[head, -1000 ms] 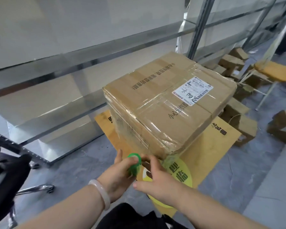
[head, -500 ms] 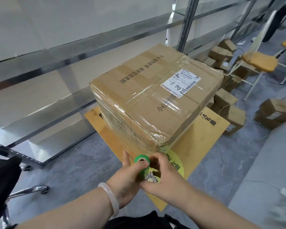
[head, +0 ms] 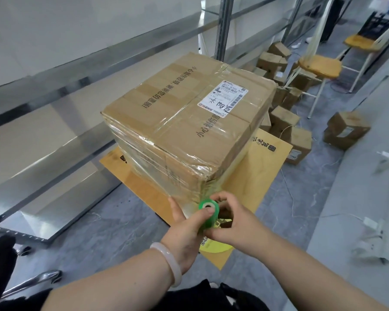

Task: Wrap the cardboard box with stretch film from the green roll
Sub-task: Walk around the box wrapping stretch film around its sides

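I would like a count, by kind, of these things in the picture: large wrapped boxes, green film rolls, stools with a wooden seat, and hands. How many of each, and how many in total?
cardboard box: 1
green roll: 1
stools: 2
hands, left hand and right hand: 2
Total: 6

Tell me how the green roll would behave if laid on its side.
The green roll is a small cylinder, so it would probably roll. Left hand and right hand hold it by fingers alone, so likely light.
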